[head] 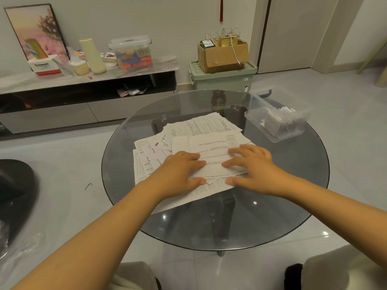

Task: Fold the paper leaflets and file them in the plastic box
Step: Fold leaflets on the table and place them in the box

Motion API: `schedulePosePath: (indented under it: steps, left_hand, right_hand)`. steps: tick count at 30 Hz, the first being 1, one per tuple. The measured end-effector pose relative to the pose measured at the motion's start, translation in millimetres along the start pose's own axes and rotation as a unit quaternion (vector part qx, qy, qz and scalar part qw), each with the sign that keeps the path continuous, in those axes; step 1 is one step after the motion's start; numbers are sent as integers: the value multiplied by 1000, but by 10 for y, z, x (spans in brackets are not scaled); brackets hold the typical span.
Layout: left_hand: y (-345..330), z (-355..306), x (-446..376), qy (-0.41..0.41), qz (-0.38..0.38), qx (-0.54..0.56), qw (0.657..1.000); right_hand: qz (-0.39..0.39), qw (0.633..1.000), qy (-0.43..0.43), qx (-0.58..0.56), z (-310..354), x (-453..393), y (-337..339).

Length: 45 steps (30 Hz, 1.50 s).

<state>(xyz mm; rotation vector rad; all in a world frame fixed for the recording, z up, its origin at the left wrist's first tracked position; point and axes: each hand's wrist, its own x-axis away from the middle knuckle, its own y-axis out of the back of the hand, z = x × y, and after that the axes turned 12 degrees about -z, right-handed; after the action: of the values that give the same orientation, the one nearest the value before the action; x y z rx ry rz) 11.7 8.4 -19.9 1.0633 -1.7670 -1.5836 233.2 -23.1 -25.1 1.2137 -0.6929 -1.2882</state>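
Note:
A loose pile of printed paper leaflets (188,130) lies in the middle of the round glass table (272,216). On top of the pile sits one white leaflet (213,166). My left hand (180,172) presses flat on its left part, fingers straight. My right hand (253,166) presses on its right part, fingers spread. A clear plastic box (278,116) stands at the table's far right, with several folded leaflets standing inside it.
Behind the table stand a green storage bin (222,78) with a cardboard box (222,53) on top, and a low cabinet (83,95) with clutter on the left. A black seat (14,185) is at the left edge. My knees show at the bottom.

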Motion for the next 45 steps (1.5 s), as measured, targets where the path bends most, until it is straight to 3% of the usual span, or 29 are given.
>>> schedulePosePath:
  steps: [4, 8, 12, 16, 24, 29, 34, 40, 45]
  left_hand:
    - [61, -56, 12, -20, -6, 9, 1000]
    - [169, -83, 54, 7, -62, 30, 998]
    - [231, -93, 92, 38, -131, 90, 987]
    - [243, -37, 76, 79, -126, 139, 979]
    - [142, -35, 31, 115, -121, 23, 986]
    - [56, -28, -16, 103, -131, -42, 985]
    - [-89, -63, 3, 110, -58, -33, 992]
    - [-19, 51, -15, 131, 32, 2, 991]
    - [85, 207, 32, 124, 41, 45, 990]
  right_hand:
    - [2, 1000, 25, -3, -1, -14, 5]
    - [-30, 999, 26, -22, -27, -67, 72]
    - [-41, 997, -28, -57, -8, -107, 217]
    - [-39, 992, -63, -100, 1, -168, 317]
    - [-37, 984, -124, -118, 60, -167, 137]
    - [-40, 986, -150, -62, 165, -149, 20]
    - [-33, 983, -176, -42, 213, -137, -51]
    - [36, 987, -156, -33, 24, -188, 22]
    - [66, 991, -116, -14, -30, -166, 82]
